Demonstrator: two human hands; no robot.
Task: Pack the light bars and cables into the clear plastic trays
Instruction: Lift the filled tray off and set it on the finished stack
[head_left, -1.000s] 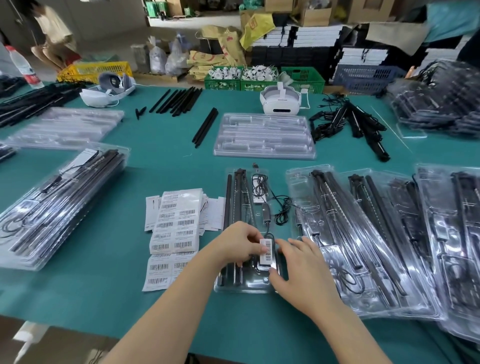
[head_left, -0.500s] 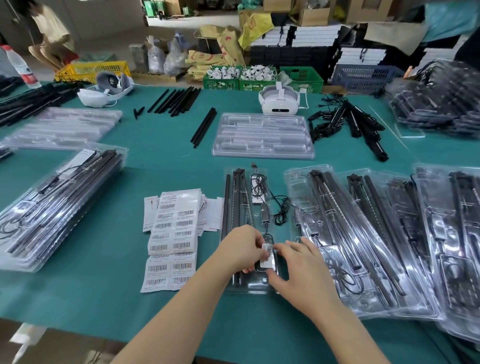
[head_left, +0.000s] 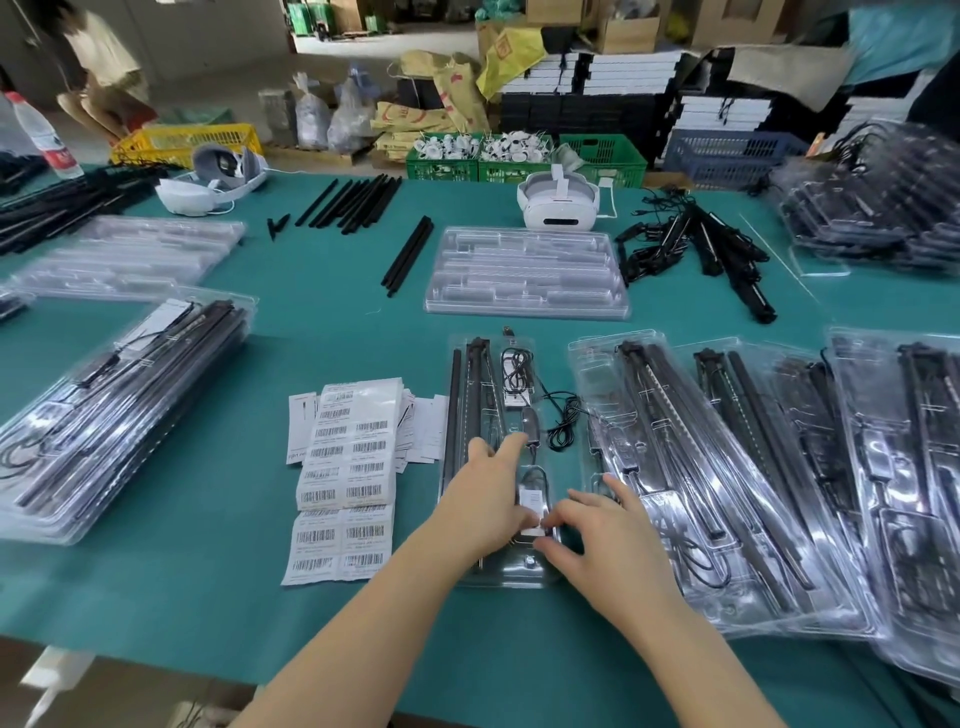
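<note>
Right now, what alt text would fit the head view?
Two hands, left and right, press a white label onto a clear tray of black light bars on a green table. Barcode sheets lie left, filled trays right.

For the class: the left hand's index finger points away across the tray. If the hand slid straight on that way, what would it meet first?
Probably the small black inline controller on the cable, lying in the tray just ahead of the left hand; depth is hard to judge.
</note>
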